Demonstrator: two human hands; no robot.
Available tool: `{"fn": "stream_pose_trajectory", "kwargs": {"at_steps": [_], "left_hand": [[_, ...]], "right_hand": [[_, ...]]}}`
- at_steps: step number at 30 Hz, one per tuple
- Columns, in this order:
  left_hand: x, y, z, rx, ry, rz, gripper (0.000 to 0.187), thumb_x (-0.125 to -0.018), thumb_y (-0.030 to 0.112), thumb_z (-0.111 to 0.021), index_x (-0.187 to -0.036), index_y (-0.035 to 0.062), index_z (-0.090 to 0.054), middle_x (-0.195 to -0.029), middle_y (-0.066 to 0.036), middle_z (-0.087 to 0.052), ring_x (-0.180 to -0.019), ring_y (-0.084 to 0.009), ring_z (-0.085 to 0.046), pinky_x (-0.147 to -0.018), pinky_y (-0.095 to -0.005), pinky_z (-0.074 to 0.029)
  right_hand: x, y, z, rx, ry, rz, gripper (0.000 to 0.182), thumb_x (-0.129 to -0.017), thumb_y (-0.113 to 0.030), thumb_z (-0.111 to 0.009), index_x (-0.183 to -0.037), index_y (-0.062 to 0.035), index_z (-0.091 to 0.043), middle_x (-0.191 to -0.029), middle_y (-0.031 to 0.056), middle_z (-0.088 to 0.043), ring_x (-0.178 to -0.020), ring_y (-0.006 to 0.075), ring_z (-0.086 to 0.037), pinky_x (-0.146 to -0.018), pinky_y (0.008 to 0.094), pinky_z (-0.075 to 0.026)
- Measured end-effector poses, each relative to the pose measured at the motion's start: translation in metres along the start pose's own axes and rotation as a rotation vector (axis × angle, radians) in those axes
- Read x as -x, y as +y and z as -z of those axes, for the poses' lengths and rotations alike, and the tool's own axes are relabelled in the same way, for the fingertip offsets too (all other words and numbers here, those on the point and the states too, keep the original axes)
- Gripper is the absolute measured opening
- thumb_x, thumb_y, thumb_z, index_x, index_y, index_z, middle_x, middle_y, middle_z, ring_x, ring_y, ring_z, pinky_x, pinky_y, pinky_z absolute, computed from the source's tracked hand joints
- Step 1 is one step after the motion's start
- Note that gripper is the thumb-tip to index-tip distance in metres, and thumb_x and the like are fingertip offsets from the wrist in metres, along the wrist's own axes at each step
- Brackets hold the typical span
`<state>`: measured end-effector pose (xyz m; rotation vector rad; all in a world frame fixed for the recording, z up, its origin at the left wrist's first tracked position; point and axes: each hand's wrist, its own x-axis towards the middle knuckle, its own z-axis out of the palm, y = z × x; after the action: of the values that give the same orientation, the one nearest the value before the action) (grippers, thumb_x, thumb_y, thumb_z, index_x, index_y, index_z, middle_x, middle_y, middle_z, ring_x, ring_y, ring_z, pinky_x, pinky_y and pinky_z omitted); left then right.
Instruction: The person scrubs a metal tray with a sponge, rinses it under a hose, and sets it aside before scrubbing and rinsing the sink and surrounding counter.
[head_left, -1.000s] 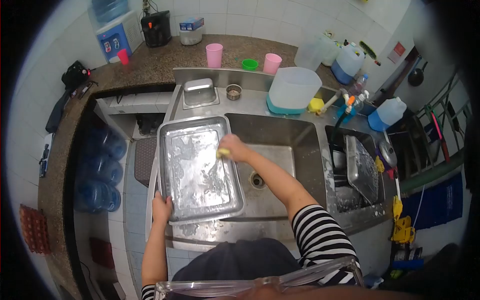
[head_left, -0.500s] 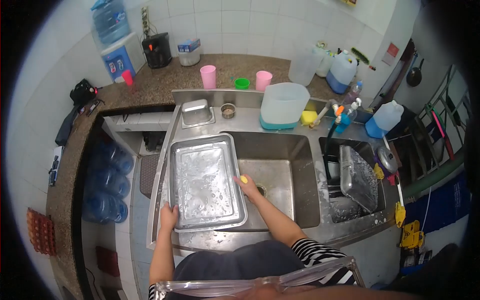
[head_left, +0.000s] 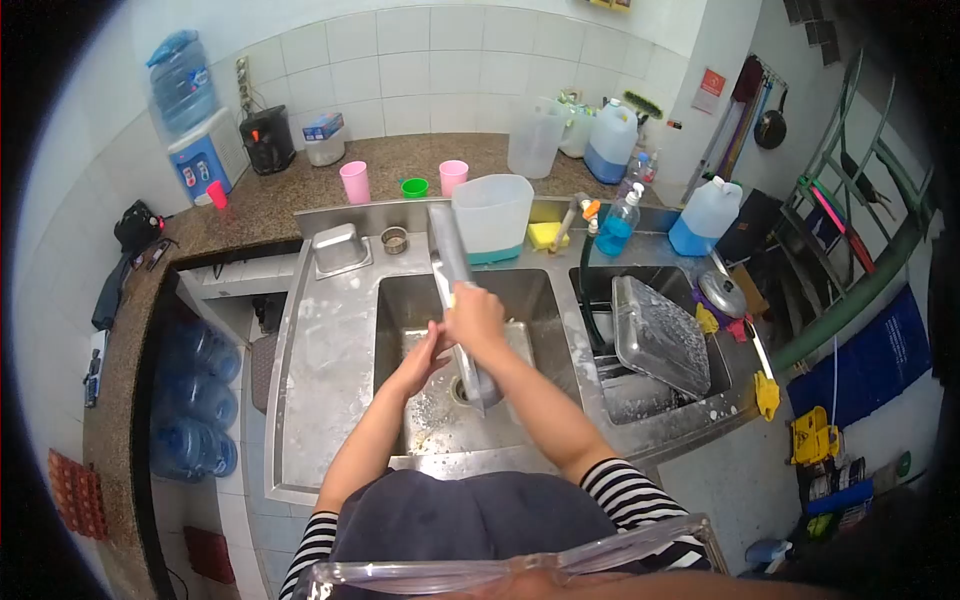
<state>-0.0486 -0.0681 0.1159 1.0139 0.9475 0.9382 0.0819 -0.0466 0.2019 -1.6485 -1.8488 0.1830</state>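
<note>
A large metal tray (head_left: 452, 250) stands on edge, tilted nearly upright, over the left basin (head_left: 550, 365) of the steel sink. My right hand (head_left: 475, 318) grips its upper rim, with a bit of yellow sponge showing at the fingers. Close to the tray's left face, my left hand (head_left: 422, 362) has its fingers stretched out; whether they touch the metal I cannot tell. In the right basin (head_left: 655, 400), a second metal pan (head_left: 660, 335) leans with suds on it.
Behind the sink stand a translucent container (head_left: 490, 215), a yellow sponge (head_left: 547, 235), a faucet (head_left: 570, 222) and a blue soap bottle (head_left: 618, 225). A small metal pan (head_left: 340, 248) and a metal cup (head_left: 395, 240) sit at the back left. Pink cups (head_left: 355, 182) line the counter.
The tray has gone from lying flat on the left drainboard to standing on edge over the left basin. My left hand has let go of its rim and moved right. The view has shifted right.
</note>
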Motion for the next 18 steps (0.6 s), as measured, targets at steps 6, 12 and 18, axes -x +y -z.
{"fn": "stream_pose_trajectory", "kwargs": {"at_steps": [6, 12, 18], "left_hand": [[0.032, -0.006, -0.009, -0.090, -0.240, -0.332, 0.069, -0.073, 0.003, -0.063, -0.132, 0.0022, -0.028, -0.123, -0.004, -0.042, -0.113, -0.0133, -0.041, -0.094, -0.0286, -0.032], [0.073, -0.017, 0.017, -0.164, -0.061, -0.174, 0.061, -0.073, -0.007, -0.053, -0.129, -0.0002, -0.030, -0.112, -0.005, -0.049, -0.103, -0.0111, -0.047, -0.088, -0.0254, -0.036], [0.089, -0.044, 0.039, -0.282, 0.580, -0.281, 0.026, -0.089, 0.012, -0.049, -0.109, -0.0038, -0.052, -0.076, 0.000, -0.056, -0.066, -0.0054, -0.046, -0.060, -0.0216, -0.039]], "right_hand": [[0.004, -0.020, -0.032, -0.097, 0.069, -0.055, 0.020, -0.067, -0.013, -0.062, -0.083, -0.0030, -0.055, -0.079, 0.0194, -0.061, -0.074, 0.0374, -0.060, -0.066, 0.0454, -0.048], [0.002, -0.041, -0.071, -0.243, 0.037, -0.116, 0.020, -0.070, -0.012, -0.059, -0.086, -0.0014, -0.056, -0.080, 0.0194, -0.061, -0.075, 0.0385, -0.060, -0.068, 0.0449, -0.048], [0.002, -0.084, -0.086, -0.224, -0.081, 0.003, 0.021, -0.069, -0.014, -0.060, -0.085, -0.0006, -0.056, -0.075, 0.0200, -0.061, -0.072, 0.0344, -0.062, -0.065, 0.0411, -0.050]]}}
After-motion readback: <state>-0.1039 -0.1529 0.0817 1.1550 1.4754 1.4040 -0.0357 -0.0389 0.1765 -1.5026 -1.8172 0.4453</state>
